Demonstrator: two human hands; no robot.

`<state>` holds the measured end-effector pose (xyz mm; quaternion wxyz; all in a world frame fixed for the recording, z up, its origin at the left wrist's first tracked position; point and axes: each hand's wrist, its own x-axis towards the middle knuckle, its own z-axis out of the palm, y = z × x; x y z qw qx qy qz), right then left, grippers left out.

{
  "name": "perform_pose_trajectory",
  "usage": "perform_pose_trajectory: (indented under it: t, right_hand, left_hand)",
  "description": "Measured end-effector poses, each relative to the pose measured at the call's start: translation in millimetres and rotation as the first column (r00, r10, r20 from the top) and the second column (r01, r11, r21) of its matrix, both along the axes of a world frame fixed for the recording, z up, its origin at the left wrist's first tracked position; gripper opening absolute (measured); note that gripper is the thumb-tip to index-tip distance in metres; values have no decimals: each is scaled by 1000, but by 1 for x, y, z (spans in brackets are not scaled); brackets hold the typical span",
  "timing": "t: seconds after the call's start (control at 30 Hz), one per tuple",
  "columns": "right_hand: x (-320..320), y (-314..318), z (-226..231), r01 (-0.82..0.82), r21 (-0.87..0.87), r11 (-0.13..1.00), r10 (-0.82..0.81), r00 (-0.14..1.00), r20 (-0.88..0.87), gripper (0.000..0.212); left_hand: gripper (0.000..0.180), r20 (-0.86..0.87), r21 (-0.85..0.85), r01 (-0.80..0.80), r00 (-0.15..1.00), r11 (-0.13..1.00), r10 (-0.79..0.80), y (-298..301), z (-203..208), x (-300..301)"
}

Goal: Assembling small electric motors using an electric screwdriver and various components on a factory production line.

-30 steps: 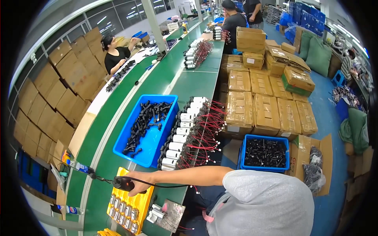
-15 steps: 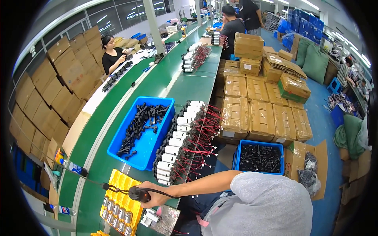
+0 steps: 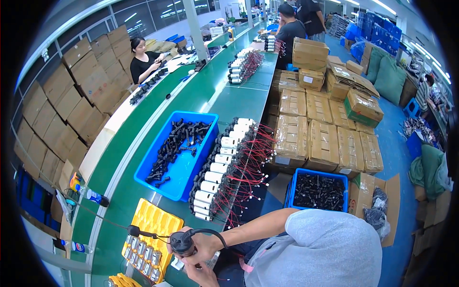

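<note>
My right hand is wrapped round a black corded electric screwdriver, which hangs from a cable with a black clip. Just below it my left hand is closed, fingertips close under the tool. What it holds is mostly hidden; a bit of white part shows beside the fingers. Left of both hands lies a yellow tray with several silver cylindrical motors in its lower slots. Beyond the hands stands a long row of white housings with black ends and red wires.
A blue bin of black parts sits on the green bench. Another blue bin of black parts and stacked cartons stand to the right. A second yellow tray lies at the lower edge. Co-workers work further along.
My right hand has drawn the screwdriver back from over the yellow tray, toward me, and turned it. My left hand has come into view beneath it. The whole view has shifted slightly.
</note>
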<state>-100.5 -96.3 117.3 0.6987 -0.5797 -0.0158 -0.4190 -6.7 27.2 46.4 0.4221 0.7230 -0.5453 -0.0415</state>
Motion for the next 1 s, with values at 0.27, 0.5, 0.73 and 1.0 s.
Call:
perform_pose_trajectory:
  t: [0.27, 0.5, 0.73, 1.0]
  right_hand:
    - [1, -1, -2, 126, -178, 976, -132, 991, -26, 27]
    - [9, 3, -4, 162, -206, 965, -183, 979, -90, 26]
    - [26, -13, 5, 194, -333, 923, -248, 960, -127, 28]
    - [100, -5, 21, 127, -415, 901, -182, 979, -96, 26]
  left_hand:
    - [21, -36, 117, -29, 999, 993, 34, -2, -11, 3]
    - [16, 212, 53, 31, 976, 998, -41, 9, -23, 6]
    - [31, -99, 142, 106, 991, 984, -93, -12, -24, 28]
    - [31, 15, 147, -16, 1000, 989, 14, -11, -28, 82]
